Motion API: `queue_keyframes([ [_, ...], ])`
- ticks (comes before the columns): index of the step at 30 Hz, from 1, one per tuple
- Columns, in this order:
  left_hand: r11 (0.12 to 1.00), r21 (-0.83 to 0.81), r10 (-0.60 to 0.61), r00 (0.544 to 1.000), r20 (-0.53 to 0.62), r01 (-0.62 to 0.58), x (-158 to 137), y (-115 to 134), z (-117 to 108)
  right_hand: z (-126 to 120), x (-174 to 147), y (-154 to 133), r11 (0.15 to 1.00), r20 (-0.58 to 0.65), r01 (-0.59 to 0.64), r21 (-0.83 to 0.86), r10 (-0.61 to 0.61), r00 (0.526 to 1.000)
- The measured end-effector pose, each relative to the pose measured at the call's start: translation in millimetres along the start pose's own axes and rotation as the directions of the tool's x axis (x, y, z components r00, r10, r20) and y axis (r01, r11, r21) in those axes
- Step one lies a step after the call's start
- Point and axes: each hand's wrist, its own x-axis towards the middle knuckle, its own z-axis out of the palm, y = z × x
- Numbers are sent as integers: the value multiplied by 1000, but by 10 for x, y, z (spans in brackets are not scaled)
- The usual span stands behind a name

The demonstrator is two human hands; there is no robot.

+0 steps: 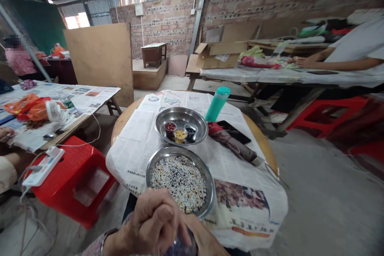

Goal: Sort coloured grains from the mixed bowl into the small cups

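Low in front of me, my left hand (pixel 156 222) is closed with its fingers curled in, a bracelet at its wrist. What its fingers hold, if anything, is hidden. Beside it my right hand (pixel 205 238) wraps round a clear plastic cup (pixel 181 246) with a dark look, partly cut off by the lower edge. Just beyond both hands lies a steel bowl (pixel 211 192) of mixed white, black, yellow and red grains and beans (pixel 178 180). A second steel bowl (pixel 162 114) behind it contains cups of red beans (pixel 170 127), yellow kernels (pixel 180 135) and black beans (pixel 190 131).
Newspaper (pixel 129 156) covers the round table. A teal bottle (pixel 217 104), a folded umbrella (pixel 234 146) and a black phone (pixel 234 130) are at its right. At left, a red stool (pixel 72 184) bears a power strip (pixel 46 166). Other people sit at nearby tables.
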Motion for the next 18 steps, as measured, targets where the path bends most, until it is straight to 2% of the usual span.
queue_keyframes([
  [3, 995, -87, 41, 992, -119, -52, -26, -111, 26, -10, -12, 135, 963, -35, 169, -209, -180, 983],
  [5, 992, -72, 81, 966, -244, -101, -21, -166, 77, 5, -28, 251, 868, -127, 269, -416, -349, 929],
  [6, 991, -59, 96, 939, -330, -122, -13, -188, 110, 11, -38, 310, 800, -165, 292, -523, -432, 887],
  [8, 989, -41, 103, 857, -505, -143, 6, -217, 174, 15, -60, 409, 649, -200, 286, -705, -569, 798],
  [9, 989, -41, 92, 820, -565, -139, 13, -222, 196, 12, -72, 441, 587, -204, 267, -764, -613, 764],
  [10, 991, -45, 77, 802, -592, -128, 16, -218, 205, 7, -84, 459, 552, -210, 245, -797, -634, 745],
  [11, 994, -46, 55, 808, -587, -101, 13, -204, 199, 1, -96, 462, 550, -217, 231, -803, -630, 746],
  [13, 1000, -14, -7, 880, -476, 0, -9, -144, 140, -18, -119, 427, 648, -245, 214, -731, -542, 804],
  [15, 994, 73, -59, 966, -253, 80, -41, -48, 37, -49, -135, 362, 811, -256, 175, -559, -369, 893],
  [16, 990, 113, -71, 990, -125, 85, -54, 6, -21, -71, -138, 330, 878, -243, 138, -458, -273, 931],
  [18, 987, 149, -67, 993, 94, 52, -66, 108, -124, -128, -135, 285, 960, -185, 51, -277, -105, 977],
])
